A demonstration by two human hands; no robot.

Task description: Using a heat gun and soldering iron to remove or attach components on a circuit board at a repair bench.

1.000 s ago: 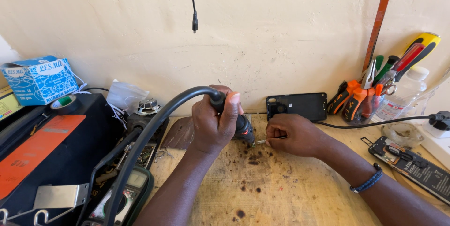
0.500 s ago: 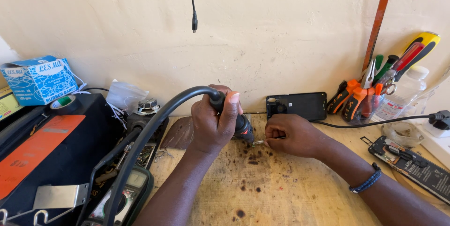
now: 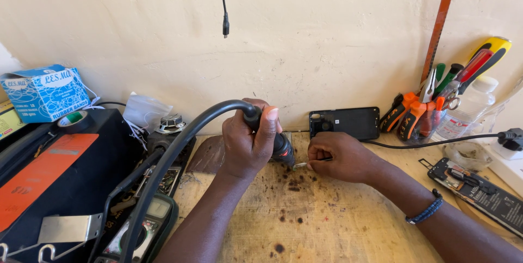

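The left hand (image 3: 248, 146) is wrapped in a full fist around the black, thick-hosed hot-air handpiece (image 3: 275, 140), thumb laid along the top. This grip keeps the heavy hose (image 3: 180, 143) from twisting the nozzle off target; the hose arcs up and away to the left, so its weight hangs clear of the work. The nozzle end points down and to the right, toward a spot just in front of the right hand.

The right hand (image 3: 340, 156) rests knuckles-up on the scorched, pale wooden counter (image 3: 305, 225), fingers pressed together and pinching a thin metal tool, apparently tweezers (image 3: 302, 165). The tip lies just beside the nozzle. What the tip grips is too small to tell. Resting the hand on the counter steadies the tip near the nozzle.

Surrounding items:
- A black rectangular phone back cover (image 3: 344, 123) leans upright against the cream wall, behind the right hand and out of the working area.
- A clear container of orange-handled pliers and screwdrivers (image 3: 422, 113) stands at the wall to the right, within reach.
- A flat black circuit assembly (image 3: 479, 192) lies on the counter by the right forearm.
- A dark multimeter with a green edge (image 3: 144, 227) lies beside the left forearm, partly under the hose.
- A blue cardboard box (image 3: 43, 93) sits on top of the black case (image 3: 54, 186) at far left.

The dark burn marks on the counter cluster under and in front of the hands.
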